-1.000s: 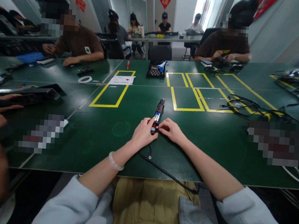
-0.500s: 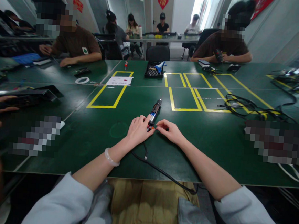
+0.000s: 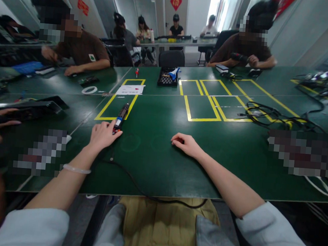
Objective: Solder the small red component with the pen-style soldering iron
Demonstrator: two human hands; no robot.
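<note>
My left hand [image 3: 102, 136] is wrapped round the rear end of a dark, slim electric screwdriver [image 3: 121, 116], left of the middle of the green table [image 3: 149, 167]. The tool has a blue-and-white label, and a bit of red shows by my fingers. Its narrow tip points away from me, over the near right corner of a yellow tape rectangle [image 3: 107, 118]. A black cord [image 3: 133, 182] trails from under my left wrist across the table's near edge. My right hand [image 3: 187, 144] rests on the table at the centre, fingers curled in and nothing visible in them.
A paper sheet [image 3: 130, 89] lies across the tape rectangle, with a white tape roll [image 3: 89, 90] to its left. Farther back stands a black tray [image 3: 163, 79]. Tangled cables [image 3: 266, 116] lie at right. Co-workers sit opposite and at my left.
My left hand has carried the electric screwdriver leftward from the centre, and its cord has dragged along. My right hand has stayed where it was.
</note>
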